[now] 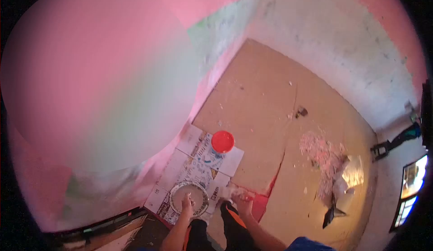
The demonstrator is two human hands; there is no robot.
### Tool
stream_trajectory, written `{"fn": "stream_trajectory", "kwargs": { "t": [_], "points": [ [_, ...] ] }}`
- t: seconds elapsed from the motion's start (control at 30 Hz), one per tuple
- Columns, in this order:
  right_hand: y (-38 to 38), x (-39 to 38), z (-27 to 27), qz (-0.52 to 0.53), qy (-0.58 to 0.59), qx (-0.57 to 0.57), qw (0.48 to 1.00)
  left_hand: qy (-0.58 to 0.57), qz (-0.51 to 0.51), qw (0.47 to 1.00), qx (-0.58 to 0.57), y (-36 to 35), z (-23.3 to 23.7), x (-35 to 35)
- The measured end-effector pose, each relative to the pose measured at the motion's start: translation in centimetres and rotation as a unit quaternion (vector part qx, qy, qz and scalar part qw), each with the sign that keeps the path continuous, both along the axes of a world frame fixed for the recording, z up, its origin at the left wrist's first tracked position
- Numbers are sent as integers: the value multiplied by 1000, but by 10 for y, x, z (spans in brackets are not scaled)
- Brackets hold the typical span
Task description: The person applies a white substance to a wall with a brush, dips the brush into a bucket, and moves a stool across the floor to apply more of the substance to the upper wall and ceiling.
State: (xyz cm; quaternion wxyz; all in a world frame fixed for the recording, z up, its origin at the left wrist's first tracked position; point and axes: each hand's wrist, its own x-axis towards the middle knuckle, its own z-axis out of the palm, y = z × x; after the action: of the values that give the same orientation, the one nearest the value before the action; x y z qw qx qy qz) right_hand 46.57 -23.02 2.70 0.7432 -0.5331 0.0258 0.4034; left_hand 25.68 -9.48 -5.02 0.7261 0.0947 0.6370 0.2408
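head view: the round bucket with a pale-crusted rim point(198, 191) lies beneath the left hand point(186, 205), left of the blurred right hand point(244, 206); neither hand's grip can be told. the round red container point(223, 141) lies beyond both.

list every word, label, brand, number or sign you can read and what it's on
None reads surely.
Dark print on the white sheets beside the red container: too blurred.
Smaller print around the round tub: too small and blurred.
Red container, tub: no lettering I can make out.
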Motion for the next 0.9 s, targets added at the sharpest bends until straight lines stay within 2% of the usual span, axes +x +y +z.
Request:
{"fn": "stream_trajectory", "kwargs": {
  "t": [0.03,0.1,0.13,0.2,0.23,0.3,0.37,0.43,0.47,0.5,0.53,0.6,0.73,0.8,0.83,0.9],
  "points": [
    [-9,9,-3,30,-23,7,999,2,15,1000,14,4,32,14],
    [-19,17,62,96,-54,-57,992,21,-16,1000,-16,-3,128,42],
    [-19,23,93,162,-101,-75,979,25,-7,1000,-2,-8,159,50],
    [-20,46,152,273,-211,-112,932,3,-95,995,32,-18,211,77],
    [-20,58,178,312,-264,-132,903,1,-103,994,47,-22,235,96],
    [-22,80,216,316,-316,-143,883,-12,-137,986,93,-28,287,132],
    [-32,113,244,301,-371,-29,878,1,-173,980,99,-28,345,186],
    [-41,139,266,294,-362,-78,881,-43,-184,970,151,-36,377,224],
    [-43,154,264,305,-426,-54,850,-60,-216,960,168,-41,393,244],
    [-43,169,263,316,-487,-35,814,-66,-240,954,166,-43,399,266],
    [-43,185,262,295,-485,-50,822,-80,-237,951,181,-45,402,285],
    [-49,221,270,382,-577,-136,709,-82,-242,946,198,-55,412,327],
    [-74,241,320,291,-541,-214,760,-184,-301,904,242,-68,444,361],
    [-80,227,324,196,-556,-198,783,-224,-328,885,243,-60,426,354],
    [-81,238,320,184,-554,-211,784,-246,-336,876,242,-57,422,369],
    [-80,264,308,265,-469,-280,795,-245,-337,868,269,-56,416,399]
  ]
}}
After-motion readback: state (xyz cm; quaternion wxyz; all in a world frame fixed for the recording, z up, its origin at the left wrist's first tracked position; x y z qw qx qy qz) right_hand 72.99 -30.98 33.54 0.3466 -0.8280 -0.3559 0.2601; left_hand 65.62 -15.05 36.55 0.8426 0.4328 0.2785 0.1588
